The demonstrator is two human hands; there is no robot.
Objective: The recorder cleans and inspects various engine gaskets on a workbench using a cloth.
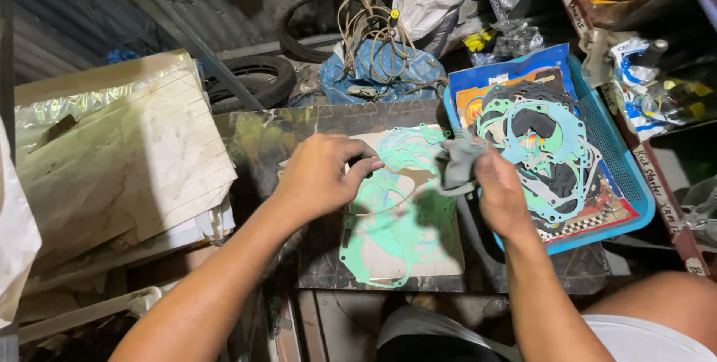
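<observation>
- Grey rag (458, 162) pinched in the right hand (499, 192), bunched, its folds blurred
- Left hand (323, 175) curled shut on something small and dark, mostly hidden by the fingers
- Below both, green gaskets (396, 220) lie on a card on the dark bench (269, 141)
- Blue tray (624, 160) of more gaskets just right, partly cut by the wrist

At your 12 o'clock, 2 tyres (314, 11) and coiled cable (373, 33) on a blue bag (351, 82); cardboard sheets (112, 153) at 9.
</observation>
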